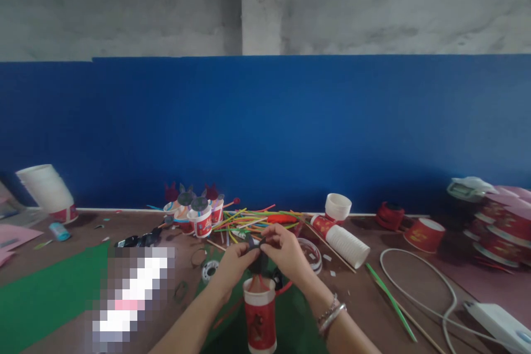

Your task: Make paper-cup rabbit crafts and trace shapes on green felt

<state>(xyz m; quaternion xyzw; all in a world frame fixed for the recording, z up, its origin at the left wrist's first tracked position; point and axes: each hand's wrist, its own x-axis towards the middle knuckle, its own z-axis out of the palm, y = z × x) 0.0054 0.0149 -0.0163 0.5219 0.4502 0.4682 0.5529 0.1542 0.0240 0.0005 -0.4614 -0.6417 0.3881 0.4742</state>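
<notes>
In front of me a red paper cup (261, 323) with a white rim stands upright on green paper. Thin reddish strips rise out of its mouth to a dark paper piece (259, 263). My left hand (234, 265) pinches the left side of this piece between thumb and fingers. On the other side, my right hand (288, 251), with bracelets at the wrist, grips its upper right edge. The fingers hide part of the piece, so its full shape cannot be made out. Just left of my left hand lies a roll of tape (209, 271).
Finished-looking cups with dark paper tops (199, 215) cluster at the back left. Behind my hands lie colourful sticks (249, 220). Stacked white cups (348, 244) lie at right, near a white cable (418, 251) and power strip (500, 321). Green paper (53, 298) covers the left.
</notes>
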